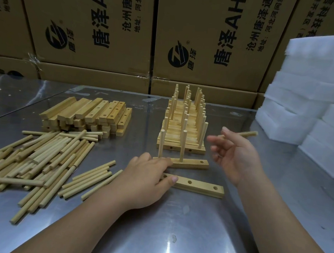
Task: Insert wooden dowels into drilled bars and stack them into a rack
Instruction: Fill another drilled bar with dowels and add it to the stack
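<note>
My left hand lies over the left ends of two drilled bars on the steel table. The farther bar carries two upright dowels and one bare hole at its right end. The nearer bar lies flat with its holes bare. My right hand hovers above and right of the bars, fingers spread, and pinches a single dowel that points right. Behind the bars stands the rack of stacked bars with many upright dowels.
A heap of loose dowels covers the table's left side, with a pile of bare drilled bars behind it. White foam blocks are stacked at the right. Printed cardboard boxes wall off the back.
</note>
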